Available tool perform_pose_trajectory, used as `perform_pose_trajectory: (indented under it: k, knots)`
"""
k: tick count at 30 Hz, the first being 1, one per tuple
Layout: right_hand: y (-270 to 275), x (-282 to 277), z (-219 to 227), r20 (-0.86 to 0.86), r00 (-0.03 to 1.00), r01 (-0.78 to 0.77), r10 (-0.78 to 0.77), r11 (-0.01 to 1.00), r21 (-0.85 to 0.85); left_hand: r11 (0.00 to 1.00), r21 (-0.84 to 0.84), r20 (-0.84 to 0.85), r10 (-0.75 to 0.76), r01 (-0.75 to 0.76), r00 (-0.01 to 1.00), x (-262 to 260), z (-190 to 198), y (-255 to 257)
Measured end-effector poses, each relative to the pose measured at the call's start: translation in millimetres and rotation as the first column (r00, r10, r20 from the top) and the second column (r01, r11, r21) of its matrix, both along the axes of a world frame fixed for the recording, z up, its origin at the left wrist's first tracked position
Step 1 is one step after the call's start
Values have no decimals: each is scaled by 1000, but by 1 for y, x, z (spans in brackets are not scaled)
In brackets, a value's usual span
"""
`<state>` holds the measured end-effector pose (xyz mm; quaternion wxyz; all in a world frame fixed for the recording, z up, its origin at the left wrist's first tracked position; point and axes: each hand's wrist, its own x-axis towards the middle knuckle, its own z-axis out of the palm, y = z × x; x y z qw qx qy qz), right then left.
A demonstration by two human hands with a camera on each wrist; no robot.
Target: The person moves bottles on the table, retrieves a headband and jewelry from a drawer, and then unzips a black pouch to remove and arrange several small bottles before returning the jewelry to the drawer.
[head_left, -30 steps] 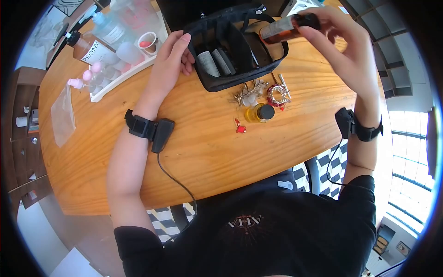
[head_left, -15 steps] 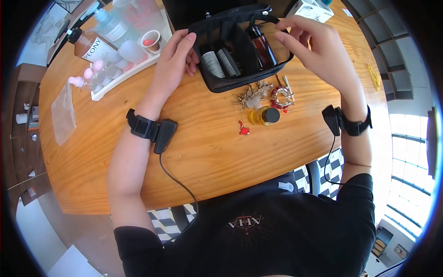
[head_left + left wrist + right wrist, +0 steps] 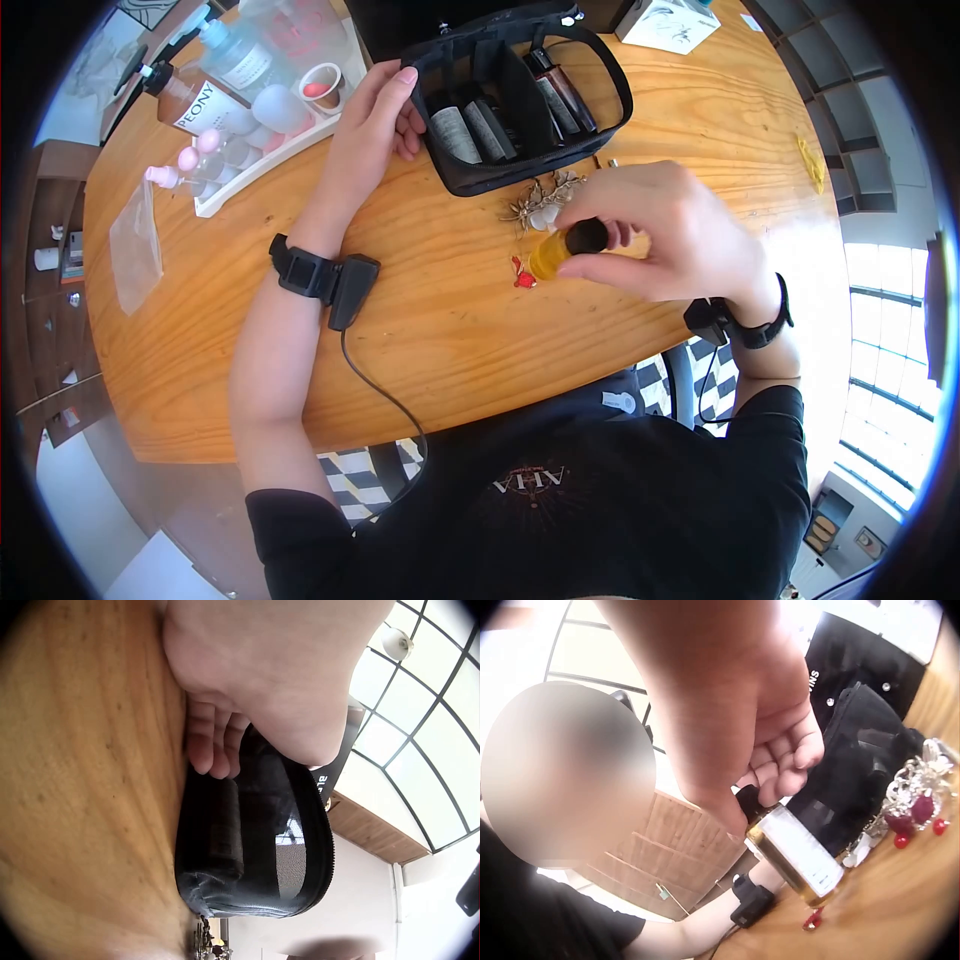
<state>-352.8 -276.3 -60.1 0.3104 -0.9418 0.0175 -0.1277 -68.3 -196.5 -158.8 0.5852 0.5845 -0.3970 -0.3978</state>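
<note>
My left hand (image 3: 375,120) grips the left end of a black toiletry bag (image 3: 480,178), thumb at its rim and other fingers along the outside. In the left wrist view those fingertips (image 3: 219,766) lie against the bag's side. Several dark bottles stand inside the bag, among them a brown bottle (image 3: 570,95) on the right. My right hand (image 3: 675,235) pinches a small yellow bottle (image 3: 546,258) by its black cap. The right wrist view shows this bottle's white label (image 3: 799,851) and its tilt. Beside it lies a red charm (image 3: 524,275).
Silvery jewellery (image 3: 545,200) lies before the bag; red-beaded pieces (image 3: 911,814) show in the right wrist view. A white tray (image 3: 215,204) of pump bottles and a clear plastic pouch (image 3: 137,250) are at the left. A white box (image 3: 665,25) stands at the back right.
My right hand has put the brown bottle into the bag's right side, let go, and come down to take hold of the yellow bottle. The left hand stays at the bag.
</note>
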Motion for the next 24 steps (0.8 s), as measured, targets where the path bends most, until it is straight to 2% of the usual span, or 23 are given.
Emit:
perform_pose_trajectory:
  k: [3,4,5,6,9,10,13,15,17,18,21,24]
  knots:
    - [-9,-7,22,24,996,87,-88,995,50,1000,-7,-9,-13,13,1000,2,-2,0]
    - [-17,-7,26,110,992,72,-68,997,-26,1000,-9,-10,-18,18,1000,2,-3,0]
    - [-22,-14,34,62,986,160,-156,986,-50,1000,-8,-8,-22,22,1000,3,-3,0]
    - [-28,-17,39,119,977,188,-176,977,-102,1000,-9,-6,-25,25,1000,3,-3,-1]
    - [-47,-14,42,313,898,348,-311,935,-71,1000,-8,2,-26,26,1000,4,-4,-1]
    - [-52,-2,40,425,865,370,-269,912,-176,1000,-7,4,-25,25,1000,4,-4,-1]
    - [-32,20,61,264,839,540,-477,791,-288,1000,2,5,-22,22,1000,3,-3,0]
    - [-41,32,43,245,826,561,-508,784,-266,1000,1,1,-17,17,1000,2,-3,0]
    - [-58,37,35,156,863,503,-480,848,-171,1000,6,-2,-4,4,1000,1,-1,1]
    - [-53,40,37,143,896,444,-421,862,-244,1000,12,-4,7,-7,1000,-1,1,1]
    - [-70,42,9,90,880,473,-466,849,-235,1000,9,-5,7,-7,1000,0,0,0]
    - [-74,43,2,121,852,520,-509,798,-305,1000,3,-6,-1,1,1000,1,-2,0]
